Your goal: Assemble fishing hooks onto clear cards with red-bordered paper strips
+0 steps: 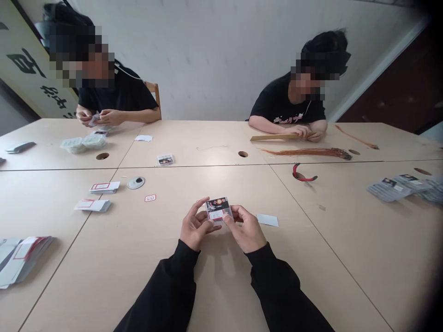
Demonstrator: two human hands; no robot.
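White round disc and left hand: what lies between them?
Head view: a small red-bordered label lies on the tabletop between the disc and the left hand.

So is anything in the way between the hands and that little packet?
Nothing visible: the left hand and right hand both hold the packet directly. The white slip lies beside the right hand, not between.

A small, flat, clear packet (219, 208), roughly square, is held up above the table (228, 295) between the left hand (194, 228) and the right hand (248, 228). Its printed face is tilted up, the top edge rising slightly to the right. The upper part is black with red and white characters; below sits a white label (216, 215) with red marks, the right thumb overlapping its lower right corner
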